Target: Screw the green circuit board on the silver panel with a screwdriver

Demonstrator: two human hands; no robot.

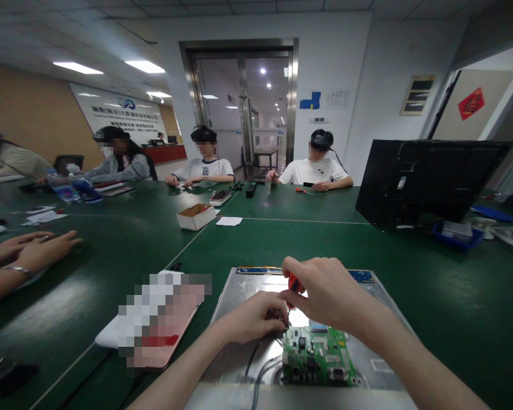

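A screwdriver (295,284) with a red and black handle is gripped in my right hand (325,285), its shaft pointing down toward the upper left corner of a green circuit board (318,356). My left hand (260,316) is closed close by that corner, fingertips near the screwdriver's tip; what its fingers pinch, if anything, is hidden. The board lies on a silvery metal display panel (226,341). Grey and black cables (260,378) run beside the board's left edge. Along the panel's far edge sits a narrow blue circuit strip (363,276).
Left of the panel lie a pink phone-like item (183,324) and a white one, partly blurred. A small white box (196,217) stands farther back. A black monitor (427,182) and a blue tray (457,236) are right. Another person's hands (47,250) reach in from the left; several people sit around.
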